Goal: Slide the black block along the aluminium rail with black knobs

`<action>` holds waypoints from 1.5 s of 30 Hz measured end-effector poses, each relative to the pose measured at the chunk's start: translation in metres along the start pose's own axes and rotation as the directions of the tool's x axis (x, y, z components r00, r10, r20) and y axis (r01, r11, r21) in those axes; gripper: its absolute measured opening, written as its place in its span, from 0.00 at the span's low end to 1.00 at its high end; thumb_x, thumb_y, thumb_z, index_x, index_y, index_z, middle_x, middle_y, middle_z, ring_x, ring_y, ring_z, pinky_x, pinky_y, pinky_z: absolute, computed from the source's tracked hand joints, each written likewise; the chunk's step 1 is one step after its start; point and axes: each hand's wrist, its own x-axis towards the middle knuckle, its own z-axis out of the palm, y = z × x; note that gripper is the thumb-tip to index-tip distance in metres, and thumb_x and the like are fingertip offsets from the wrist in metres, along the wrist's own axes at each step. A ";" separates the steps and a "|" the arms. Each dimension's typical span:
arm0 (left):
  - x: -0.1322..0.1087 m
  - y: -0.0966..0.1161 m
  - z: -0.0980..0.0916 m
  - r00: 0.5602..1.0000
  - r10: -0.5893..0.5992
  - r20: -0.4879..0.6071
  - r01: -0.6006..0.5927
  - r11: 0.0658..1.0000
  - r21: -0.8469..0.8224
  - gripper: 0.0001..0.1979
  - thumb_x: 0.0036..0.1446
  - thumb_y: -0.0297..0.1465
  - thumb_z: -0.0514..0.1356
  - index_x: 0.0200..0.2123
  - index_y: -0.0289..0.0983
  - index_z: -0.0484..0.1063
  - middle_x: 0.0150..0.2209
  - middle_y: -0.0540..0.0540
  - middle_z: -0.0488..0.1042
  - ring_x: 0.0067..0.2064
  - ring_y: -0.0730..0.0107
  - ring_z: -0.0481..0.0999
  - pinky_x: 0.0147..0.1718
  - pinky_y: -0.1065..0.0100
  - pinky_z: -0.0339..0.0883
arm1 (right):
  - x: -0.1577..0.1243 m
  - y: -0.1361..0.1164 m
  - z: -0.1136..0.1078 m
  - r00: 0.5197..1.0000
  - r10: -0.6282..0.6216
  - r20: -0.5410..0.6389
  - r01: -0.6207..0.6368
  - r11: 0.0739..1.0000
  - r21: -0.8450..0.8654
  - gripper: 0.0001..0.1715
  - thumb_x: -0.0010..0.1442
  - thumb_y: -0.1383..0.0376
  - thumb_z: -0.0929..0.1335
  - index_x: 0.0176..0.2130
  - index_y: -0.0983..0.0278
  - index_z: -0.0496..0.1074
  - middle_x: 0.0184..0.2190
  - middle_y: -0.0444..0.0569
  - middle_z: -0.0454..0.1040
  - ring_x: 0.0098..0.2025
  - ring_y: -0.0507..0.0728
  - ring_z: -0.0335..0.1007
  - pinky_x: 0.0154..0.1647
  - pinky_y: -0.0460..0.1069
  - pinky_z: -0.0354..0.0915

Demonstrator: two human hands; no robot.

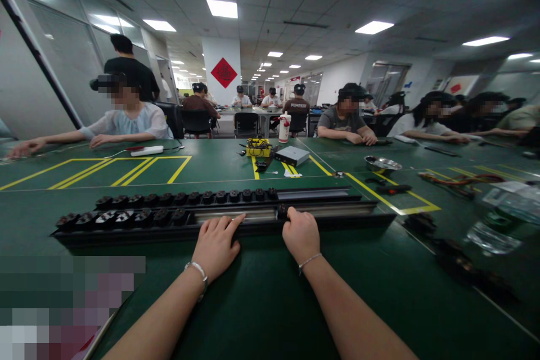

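Note:
Two long black track rails lie side by side across the green table. Along the near rail (236,230), a row of round black socket-like modules (126,217) fills the left part. The far rail (320,193) carries another row of similar modules (206,197), also from its left end to past the middle. My left hand (217,244) rests on the near rail with its fingers stretched out and the index finger over the metal channel. Farther right, my right hand (302,233) is closed on a single black module (282,211) at the same channel; the fingers partly hide it.
Loose black modules (459,259) lie at the right, near a clear plastic bottle (495,225). Beyond the rails are a grey box (292,155), a yellow container of cables (259,147), a white bottle (284,127) and a metal bowl (383,164). Several people sit around.

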 end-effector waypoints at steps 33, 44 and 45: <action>0.000 0.001 -0.001 0.999 -0.017 0.033 0.017 1.000 -0.006 0.29 0.51 0.31 0.51 0.58 0.49 0.55 0.48 0.48 0.68 0.49 0.62 0.63 0.51 0.60 0.49 | 0.007 0.010 0.005 0.978 0.204 -0.050 -0.189 0.957 0.221 0.13 0.53 0.64 0.62 0.21 0.61 0.70 0.27 0.46 0.73 0.37 0.55 0.64 0.54 0.55 0.46; 0.000 0.001 -0.002 1.000 -0.010 0.026 0.010 1.000 -0.006 0.29 0.51 0.31 0.52 0.59 0.49 0.55 0.48 0.48 0.68 0.49 0.62 0.63 0.51 0.60 0.49 | 0.002 0.007 0.001 0.993 0.089 -0.083 -0.064 0.961 0.270 0.22 0.56 0.67 0.61 0.49 0.55 0.69 0.48 0.47 0.70 0.51 0.56 0.61 0.57 0.58 0.44; 0.000 0.002 -0.003 0.999 -0.013 0.030 0.014 1.000 -0.008 0.29 0.51 0.31 0.52 0.59 0.49 0.55 0.48 0.48 0.68 0.49 0.62 0.63 0.51 0.60 0.49 | 0.001 0.005 0.001 0.996 0.035 -0.083 -0.013 0.970 0.244 0.24 0.56 0.66 0.61 0.52 0.54 0.67 0.52 0.47 0.67 0.55 0.57 0.58 0.58 0.58 0.44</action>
